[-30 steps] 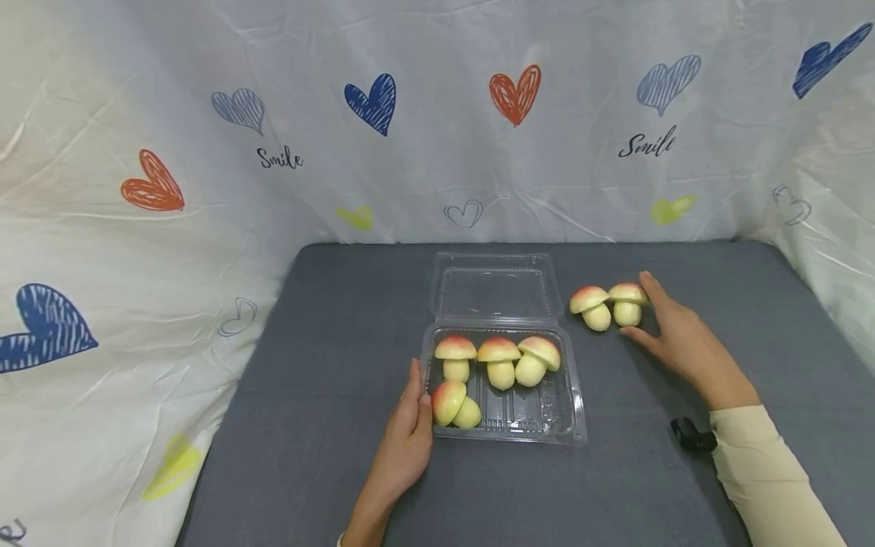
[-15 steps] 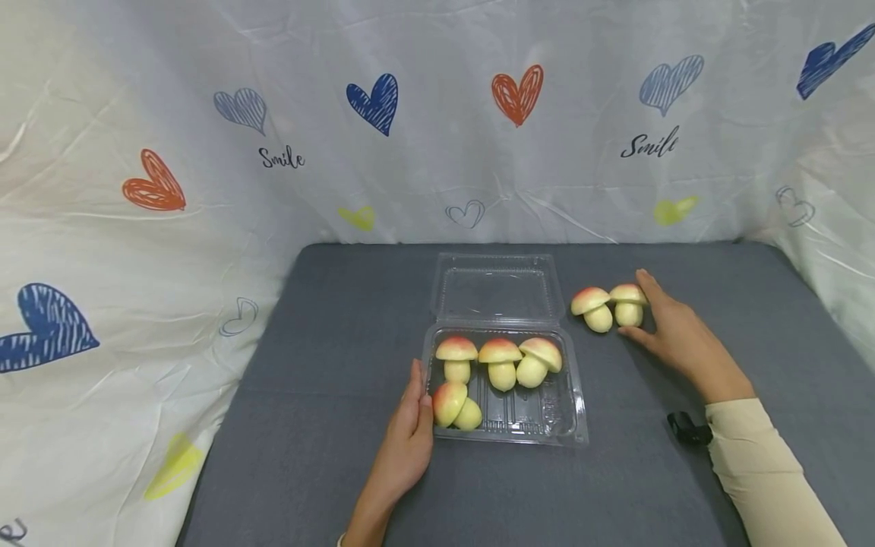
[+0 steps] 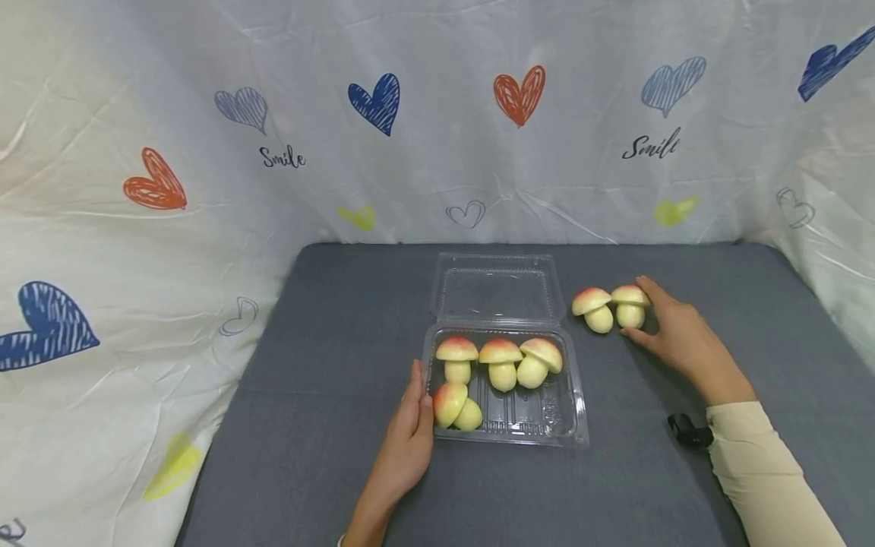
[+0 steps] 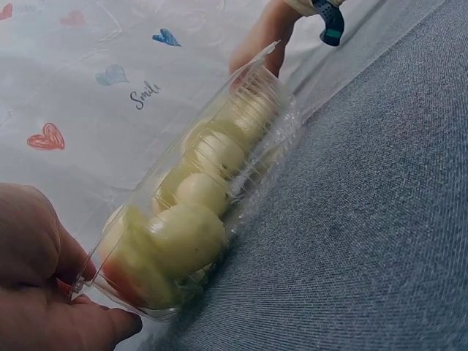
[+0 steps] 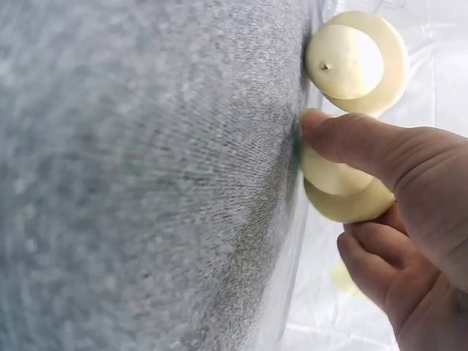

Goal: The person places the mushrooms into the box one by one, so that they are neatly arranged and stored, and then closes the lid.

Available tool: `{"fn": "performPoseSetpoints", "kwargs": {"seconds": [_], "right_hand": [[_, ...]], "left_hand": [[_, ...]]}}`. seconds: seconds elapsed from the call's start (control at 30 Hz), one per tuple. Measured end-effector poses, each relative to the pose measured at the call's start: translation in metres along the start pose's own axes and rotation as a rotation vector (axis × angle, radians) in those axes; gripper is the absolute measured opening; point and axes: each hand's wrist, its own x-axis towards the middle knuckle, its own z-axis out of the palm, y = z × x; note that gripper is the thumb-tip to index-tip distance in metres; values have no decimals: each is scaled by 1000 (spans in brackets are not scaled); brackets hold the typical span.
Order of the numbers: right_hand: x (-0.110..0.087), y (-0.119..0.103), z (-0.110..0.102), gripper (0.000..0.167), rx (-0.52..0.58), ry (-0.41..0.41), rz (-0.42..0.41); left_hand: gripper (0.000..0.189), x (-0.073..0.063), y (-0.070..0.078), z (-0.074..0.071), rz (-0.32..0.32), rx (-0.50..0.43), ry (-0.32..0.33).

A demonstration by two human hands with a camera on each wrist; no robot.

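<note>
A clear plastic clamshell container [image 3: 533,425] lies on the table with its lid [image 3: 495,289] folded back. Several mushroom-shaped pieces with reddish-yellow caps and pale stems sit in it, one mushroom [image 3: 448,404] tipped over at the front left. My left hand [image 3: 405,441] pinches the container's left rim between thumb and fingers, as the left wrist view also shows. Right of the lid stand two more mushrooms. My right hand [image 3: 683,346] holds the farther-right mushroom [image 3: 630,315], thumb [image 5: 358,139] across its stem and fingers at its cap. The other mushroom [image 3: 597,311] stands close beside it.
Grey cloth [image 3: 328,365] covers the table. A white curtain [image 3: 437,167] printed with hearts hangs behind it and along its sides. A black device [image 3: 690,433] is strapped at my right wrist, by the beige sleeve [image 3: 766,456].
Very little differs. My right hand's upper fingers have come slightly down against the mushroom's cap. My left hand and the container have stayed where they were.
</note>
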Motion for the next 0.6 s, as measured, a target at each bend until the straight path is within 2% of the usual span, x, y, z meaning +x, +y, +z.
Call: {"fn": "performPoseSetpoints", "kwargs": {"seconds": [0.3, 0.6], "right_hand": [[-4, -1, -3, 90, -3, 79, 35], [-6, -12, -14, 90, 4, 152, -7]], "left_hand": [[62, 0, -1, 1, -4, 15, 6], [61, 1, -1, 1, -12, 14, 7]]}}
